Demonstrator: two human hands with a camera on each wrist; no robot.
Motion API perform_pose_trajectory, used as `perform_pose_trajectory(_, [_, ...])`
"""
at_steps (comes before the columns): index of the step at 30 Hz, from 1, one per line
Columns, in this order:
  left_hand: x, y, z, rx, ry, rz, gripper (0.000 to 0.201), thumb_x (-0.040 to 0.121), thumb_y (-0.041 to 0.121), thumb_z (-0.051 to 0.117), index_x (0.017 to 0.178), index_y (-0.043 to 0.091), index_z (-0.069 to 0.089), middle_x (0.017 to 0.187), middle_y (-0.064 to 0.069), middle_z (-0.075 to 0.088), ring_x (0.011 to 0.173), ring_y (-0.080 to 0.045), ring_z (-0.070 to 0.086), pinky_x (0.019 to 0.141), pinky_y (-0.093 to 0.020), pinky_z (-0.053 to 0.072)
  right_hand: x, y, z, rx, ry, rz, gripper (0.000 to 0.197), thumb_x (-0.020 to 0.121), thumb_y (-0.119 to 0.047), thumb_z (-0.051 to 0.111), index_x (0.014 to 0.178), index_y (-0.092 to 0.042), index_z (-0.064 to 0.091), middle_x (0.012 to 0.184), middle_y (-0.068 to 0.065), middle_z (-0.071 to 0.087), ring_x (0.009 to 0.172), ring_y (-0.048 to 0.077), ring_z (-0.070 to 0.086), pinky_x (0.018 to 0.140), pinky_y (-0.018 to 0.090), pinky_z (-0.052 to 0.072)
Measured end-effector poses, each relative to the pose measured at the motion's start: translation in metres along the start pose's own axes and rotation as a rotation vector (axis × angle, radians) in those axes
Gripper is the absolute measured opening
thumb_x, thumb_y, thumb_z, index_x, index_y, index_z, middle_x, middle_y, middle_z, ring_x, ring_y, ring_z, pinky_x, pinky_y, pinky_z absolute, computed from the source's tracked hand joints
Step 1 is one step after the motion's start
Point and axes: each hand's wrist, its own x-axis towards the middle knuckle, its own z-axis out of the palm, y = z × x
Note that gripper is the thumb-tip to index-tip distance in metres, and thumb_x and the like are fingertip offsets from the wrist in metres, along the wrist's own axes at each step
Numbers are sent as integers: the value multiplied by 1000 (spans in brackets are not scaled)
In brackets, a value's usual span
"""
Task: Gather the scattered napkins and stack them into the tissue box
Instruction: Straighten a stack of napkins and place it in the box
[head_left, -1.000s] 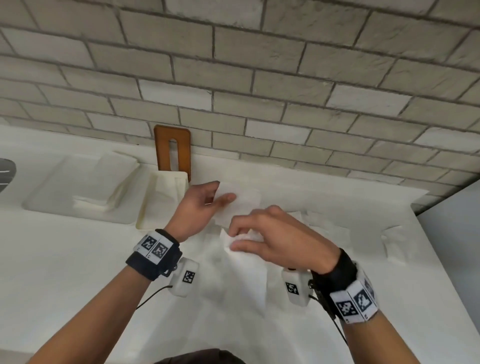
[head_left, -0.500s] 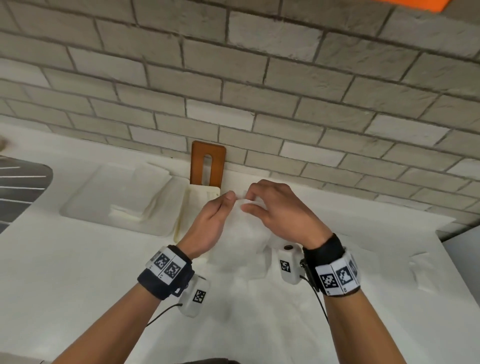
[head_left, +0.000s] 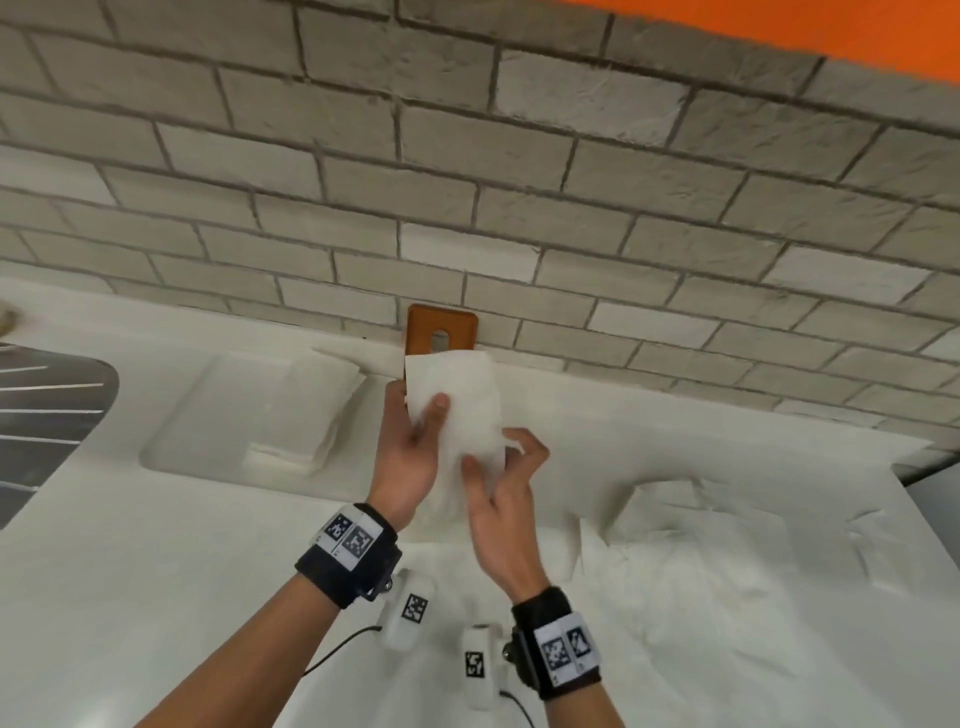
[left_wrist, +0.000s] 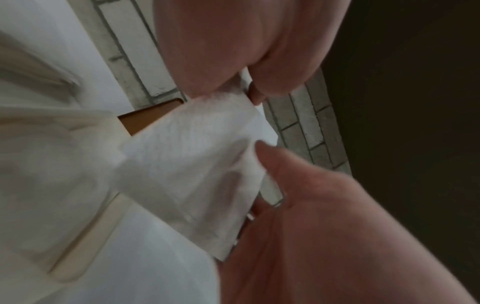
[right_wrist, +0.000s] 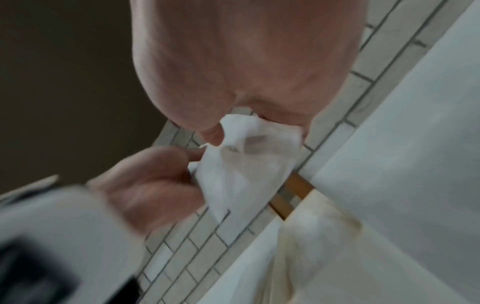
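Note:
Both hands hold one white napkin (head_left: 457, 395) upright above the counter. My left hand (head_left: 418, 410) grips its left side, thumb on the front and fingers behind. My right hand (head_left: 498, 457) pinches its lower right edge. In the left wrist view the napkin (left_wrist: 187, 164) hangs over the cream tissue box (left_wrist: 64, 205); in the head view the box is hidden behind the napkin and my left hand. In the right wrist view the box (right_wrist: 311, 236) lies below the pinched napkin (right_wrist: 246, 168). More crumpled napkins (head_left: 701, 519) lie on the counter to the right.
A brown wooden lid (head_left: 441, 327) leans on the brick wall behind the napkin. Left of it, a white tray (head_left: 208, 415) carries a stack of folded napkins (head_left: 311, 410). A dark ribbed surface (head_left: 47, 410) is at the far left. Another napkin (head_left: 872, 540) lies near the counter's right end.
The napkin has been lifted off the counter and stretched upright toward the wall. My right hand slid from its top edge down to its lower edge; my left thumb moved onto its front.

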Motion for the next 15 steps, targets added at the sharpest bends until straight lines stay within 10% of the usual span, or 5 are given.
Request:
perform_pose_trajectory(5, [37, -12, -8, 226, 4, -19, 31, 108, 26, 60, 131, 14, 43, 114, 7, 64, 100, -7, 66, 90, -37, 58, 16, 33, 24, -166, 135, 45, 22, 106, -6, 55, 112, -28, 55, 91, -11, 68, 64, 8, 59, 64, 21, 48])
perform_pose_trajectory(10, [50, -62, -34, 665, -93, -122, 71, 97, 13, 71, 153, 7, 28, 150, -19, 47, 134, -37, 52, 109, -43, 45, 52, 64, 41, -501, -102, 260, 22, 105, -4, 51, 121, -14, 62, 125, 6, 70, 115, 24, 68, 99, 30, 52])
perform_pose_trajectory(15, [29, -99, -46, 844, -230, -155, 82, 87, 2, 72, 157, 7, 30, 151, -20, 36, 123, -45, 58, 106, -53, 50, 64, 61, 49, -709, -370, 422, 50, 105, -14, 56, 152, -3, 44, 146, 21, 51, 129, 41, 60, 110, 46, 53])
